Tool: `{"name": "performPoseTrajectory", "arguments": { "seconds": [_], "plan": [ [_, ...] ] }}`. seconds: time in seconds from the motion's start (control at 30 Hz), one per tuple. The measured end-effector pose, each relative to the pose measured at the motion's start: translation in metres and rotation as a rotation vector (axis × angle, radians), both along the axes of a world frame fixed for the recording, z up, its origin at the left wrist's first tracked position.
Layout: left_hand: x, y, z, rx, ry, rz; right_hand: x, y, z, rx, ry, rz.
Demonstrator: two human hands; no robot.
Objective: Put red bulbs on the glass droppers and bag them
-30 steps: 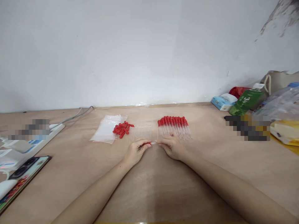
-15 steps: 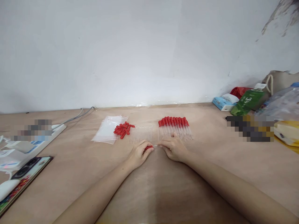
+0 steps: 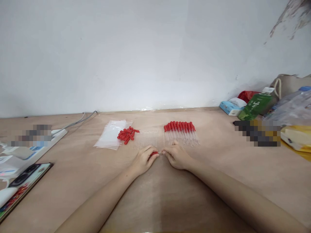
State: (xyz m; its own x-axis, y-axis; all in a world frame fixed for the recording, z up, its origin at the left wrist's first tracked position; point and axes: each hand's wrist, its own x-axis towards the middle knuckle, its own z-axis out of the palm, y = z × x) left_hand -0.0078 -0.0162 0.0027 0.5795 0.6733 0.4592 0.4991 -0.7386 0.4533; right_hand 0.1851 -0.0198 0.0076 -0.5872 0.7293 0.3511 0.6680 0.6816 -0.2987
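Note:
My left hand (image 3: pixel 143 159) pinches a red rubber bulb (image 3: pixel 154 153) near the middle of the brown table (image 3: pixel 155 194). Facing it, my right hand (image 3: pixel 177 156) is closed on a thin clear glass tube whose end meets the bulb. The two hands nearly touch. Just beyond them lie a row of bare clear tubes (image 3: pixel 146 138), a small heap of loose red bulbs (image 3: pixel 126 134), and a row of droppers with red bulbs fitted (image 3: pixel 181 131).
A stack of clear plastic bags (image 3: pixel 110 133) lies left of the bulbs. A power strip (image 3: pixel 34 148) with a cable and a phone (image 3: pixel 23 183) sit at the left edge. Packets, a green pouch (image 3: pixel 257 105) and bags crowd the right rear.
The hands have drawn closer together, the tube end going toward the red bulb. Both hands shifted slightly nearer to me.

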Motion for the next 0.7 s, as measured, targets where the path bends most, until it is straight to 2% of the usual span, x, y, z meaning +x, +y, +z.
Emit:
{"name": "performPoseTrajectory", "arguments": {
  "seconds": [0.13,0.23,0.33,0.43,0.57,0.7],
  "plan": [
    [-0.001,0.003,0.003,0.038,-0.028,0.038,-0.001,-0.006,0.014,0.028,-0.104,-0.049],
    [-0.007,0.009,0.006,0.156,-0.06,0.134,0.001,-0.004,0.028,-0.068,-0.098,-0.139],
    [-0.018,0.02,0.006,0.305,-0.12,0.358,0.003,0.009,0.038,-0.236,0.082,-0.275],
    [-0.029,0.03,0.006,0.344,-0.16,0.578,-0.001,0.029,0.04,-0.238,0.17,-0.432],
    [-0.04,0.035,0.008,0.331,-0.121,0.848,-0.016,0.046,0.036,-0.124,0.009,-0.626],
    [-0.048,0.037,0.012,0.307,-0.064,1.028,-0.026,0.051,0.031,-0.072,-0.1,-0.657]
  ]
}}
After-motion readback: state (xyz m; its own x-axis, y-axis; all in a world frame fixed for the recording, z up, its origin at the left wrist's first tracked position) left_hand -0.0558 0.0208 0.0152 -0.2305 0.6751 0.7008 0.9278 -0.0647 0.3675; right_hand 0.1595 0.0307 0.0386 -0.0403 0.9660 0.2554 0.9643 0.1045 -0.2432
